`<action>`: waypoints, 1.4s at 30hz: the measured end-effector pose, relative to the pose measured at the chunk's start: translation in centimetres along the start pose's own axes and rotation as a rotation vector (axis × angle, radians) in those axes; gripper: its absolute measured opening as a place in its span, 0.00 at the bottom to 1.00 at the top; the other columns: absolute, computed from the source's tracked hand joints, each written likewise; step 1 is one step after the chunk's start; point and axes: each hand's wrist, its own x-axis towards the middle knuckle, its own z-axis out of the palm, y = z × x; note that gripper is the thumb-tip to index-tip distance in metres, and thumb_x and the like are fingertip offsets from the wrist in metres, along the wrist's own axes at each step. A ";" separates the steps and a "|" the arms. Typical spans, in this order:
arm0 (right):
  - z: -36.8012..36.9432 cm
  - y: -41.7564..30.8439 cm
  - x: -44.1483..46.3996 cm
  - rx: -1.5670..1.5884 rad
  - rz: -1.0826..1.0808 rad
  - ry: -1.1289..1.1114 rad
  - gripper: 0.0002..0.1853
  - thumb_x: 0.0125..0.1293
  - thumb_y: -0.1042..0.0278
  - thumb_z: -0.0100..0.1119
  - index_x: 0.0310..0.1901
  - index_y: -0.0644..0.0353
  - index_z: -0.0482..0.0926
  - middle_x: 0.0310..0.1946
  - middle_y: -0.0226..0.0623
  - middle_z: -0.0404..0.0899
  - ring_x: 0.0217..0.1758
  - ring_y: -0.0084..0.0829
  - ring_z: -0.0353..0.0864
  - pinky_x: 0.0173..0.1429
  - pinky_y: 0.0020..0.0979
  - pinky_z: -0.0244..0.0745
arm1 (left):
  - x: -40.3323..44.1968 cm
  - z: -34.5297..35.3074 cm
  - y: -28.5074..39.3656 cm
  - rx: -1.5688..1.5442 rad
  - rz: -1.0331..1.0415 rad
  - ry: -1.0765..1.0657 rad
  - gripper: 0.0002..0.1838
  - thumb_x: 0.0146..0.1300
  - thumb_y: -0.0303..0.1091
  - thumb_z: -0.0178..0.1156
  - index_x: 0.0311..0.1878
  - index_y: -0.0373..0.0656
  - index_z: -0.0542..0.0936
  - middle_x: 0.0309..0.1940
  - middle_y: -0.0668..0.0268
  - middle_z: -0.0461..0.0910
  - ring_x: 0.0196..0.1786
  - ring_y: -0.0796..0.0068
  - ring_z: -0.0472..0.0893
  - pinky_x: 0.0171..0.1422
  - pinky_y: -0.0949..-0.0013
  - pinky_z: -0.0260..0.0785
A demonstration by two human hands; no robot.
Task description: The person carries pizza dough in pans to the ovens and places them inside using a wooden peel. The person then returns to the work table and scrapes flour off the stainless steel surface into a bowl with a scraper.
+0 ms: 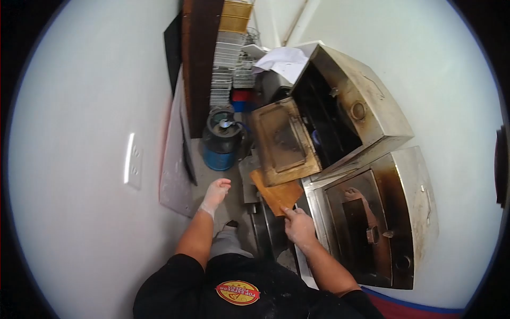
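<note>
White wall fills the left side, with an outlet (135, 167) set in it and a pale panel (176, 175) leaning just beside. Next comes the left hand (214, 193), out over the floor below the gas cylinder (220, 151) in the view; its grip is loosely curled and looks empty, though I cannot tell whether thumb and fingers meet. Wire racks (228, 50) stand farther back.

Toward the middle is the brown board (279, 195) — thin, flat, perhaps wood or stiff card. It lies next to the lowered oven door (284, 141), its far edge partly behind that door. The right hand (300, 228) has its grip closed on the board's near corner, thumb on top. At right, the upper oven (366, 87) gapes with a small blue glow inside; the lower oven (424, 212) is shut.

As I judge it, the step in hand is handling the board beside the open oven. Any next move calls for a firm, level hold — and bare skin kept off the door.
</note>
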 end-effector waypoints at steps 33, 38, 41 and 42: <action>-11.4 -2.2 9.7 1.519 0.345 0.436 0.16 0.66 0.79 0.62 0.53 0.59 0.74 0.28 0.30 0.75 0.24 0.21 0.73 0.24 0.24 0.66 | 5.0 5.6 17.6 0.157 0.348 -0.334 0.17 0.74 0.28 0.54 0.64 0.40 0.75 0.54 0.62 0.83 0.48 0.78 0.81 0.53 0.74 0.73; -10.2 -1.9 14.1 2.070 0.443 0.636 0.04 0.68 0.79 0.57 0.41 0.61 0.73 0.28 0.33 0.74 0.23 0.26 0.72 0.24 0.26 0.65 | 5.4 5.5 21.8 0.099 0.377 -0.374 0.17 0.74 0.29 0.55 0.64 0.41 0.74 0.54 0.63 0.83 0.48 0.79 0.81 0.53 0.74 0.72; -9.1 -0.7 21.5 2.295 0.522 0.778 0.02 0.70 0.77 0.55 0.40 0.64 0.72 0.29 0.36 0.75 0.23 0.27 0.71 0.22 0.25 0.63 | 5.1 4.5 23.0 0.060 0.399 -0.348 0.17 0.74 0.29 0.55 0.64 0.41 0.74 0.54 0.63 0.83 0.48 0.78 0.81 0.53 0.74 0.72; -9.2 -0.1 24.1 2.263 0.560 0.807 0.03 0.70 0.77 0.55 0.37 0.63 0.73 0.29 0.35 0.76 0.23 0.26 0.71 0.22 0.25 0.63 | 5.1 4.4 23.6 0.041 0.410 -0.335 0.17 0.74 0.29 0.54 0.63 0.41 0.74 0.54 0.62 0.83 0.48 0.78 0.81 0.53 0.74 0.72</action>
